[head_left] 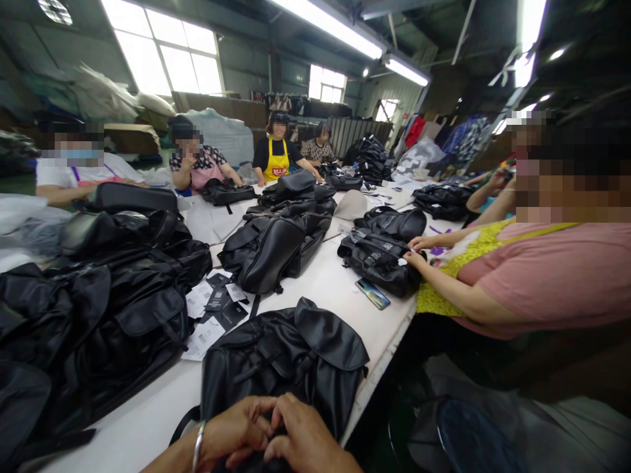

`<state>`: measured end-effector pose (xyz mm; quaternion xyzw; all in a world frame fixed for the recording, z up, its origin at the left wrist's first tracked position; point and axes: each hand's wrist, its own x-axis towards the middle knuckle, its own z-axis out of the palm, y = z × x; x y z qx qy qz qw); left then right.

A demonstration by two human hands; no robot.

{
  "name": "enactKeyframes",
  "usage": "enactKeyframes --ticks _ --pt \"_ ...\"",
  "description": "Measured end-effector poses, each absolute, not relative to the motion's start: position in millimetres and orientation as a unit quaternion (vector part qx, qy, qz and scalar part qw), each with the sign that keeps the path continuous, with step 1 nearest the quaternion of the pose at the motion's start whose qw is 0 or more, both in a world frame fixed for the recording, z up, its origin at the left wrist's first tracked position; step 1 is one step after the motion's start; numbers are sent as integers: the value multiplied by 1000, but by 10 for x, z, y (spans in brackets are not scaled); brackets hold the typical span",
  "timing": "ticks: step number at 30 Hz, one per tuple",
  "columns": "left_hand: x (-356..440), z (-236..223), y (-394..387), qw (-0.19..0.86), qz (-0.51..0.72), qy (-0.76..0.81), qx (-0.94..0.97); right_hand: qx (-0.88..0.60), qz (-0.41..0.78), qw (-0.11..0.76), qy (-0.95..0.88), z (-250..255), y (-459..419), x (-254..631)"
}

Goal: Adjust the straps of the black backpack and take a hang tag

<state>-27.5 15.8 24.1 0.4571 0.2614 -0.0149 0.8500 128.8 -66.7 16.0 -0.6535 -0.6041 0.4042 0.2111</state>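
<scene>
A black leather-look backpack (286, 361) lies on the white table (340, 276) right in front of me. My left hand (236, 430), with a silver bangle on the wrist, and my right hand (305, 437) are pressed together at the backpack's near edge. Both have fingers curled and pinching something dark at the bottom of the frame. What exactly they pinch is hidden between the fingers.
Piles of black backpacks (98, 309) fill the left and middle of the table, with paper tags (211, 309) among them. A phone (373, 293) lies near a seated person (532, 276) on my right handling a bag (379, 259). Several other people sit across the table.
</scene>
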Motion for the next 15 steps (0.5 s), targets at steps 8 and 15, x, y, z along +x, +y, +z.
enactKeyframes --ticks 8,15 --pt "-345 127 116 828 -11 286 483 -589 433 254 -634 -153 -719 1241" --pt "-268 -227 -70 753 -4 451 479 -730 155 260 -613 -308 -726 2302"
